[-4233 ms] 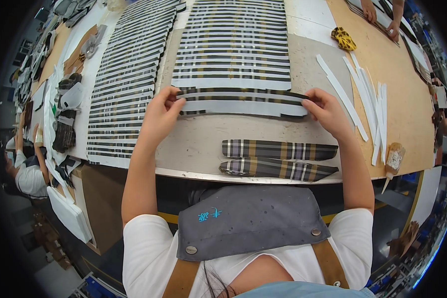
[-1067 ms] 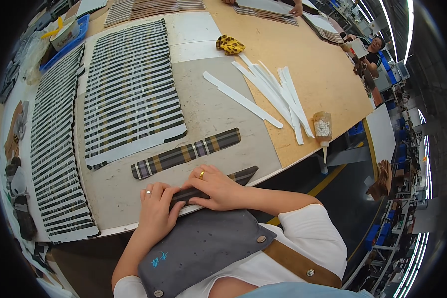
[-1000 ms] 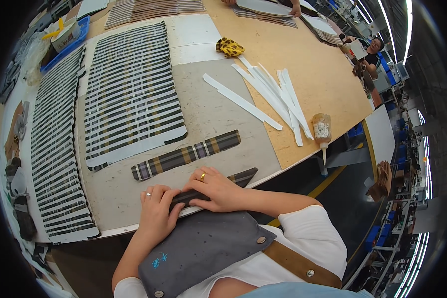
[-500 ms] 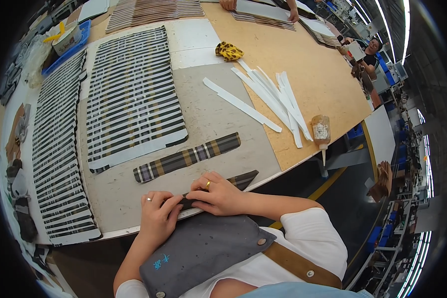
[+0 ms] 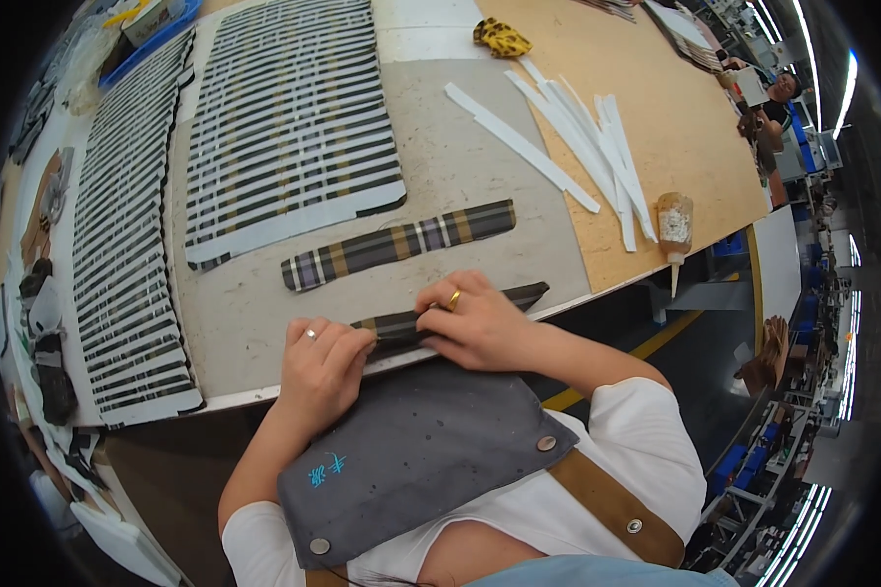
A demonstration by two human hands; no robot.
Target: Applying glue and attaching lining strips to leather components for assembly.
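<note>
In the head view, my left hand [image 5: 321,370] is curled nearly closed on the left end of the dark plaid strip [image 5: 394,330]; my right hand [image 5: 475,321] pinches it farther along, thumb against fingers. It lies at the tabletop's [image 5: 250,338] front edge. I'd work in short lengths, pressing evenly so nothing puckers.

Nearer strip [image 5: 396,330] dark, apparently plaid
</note>
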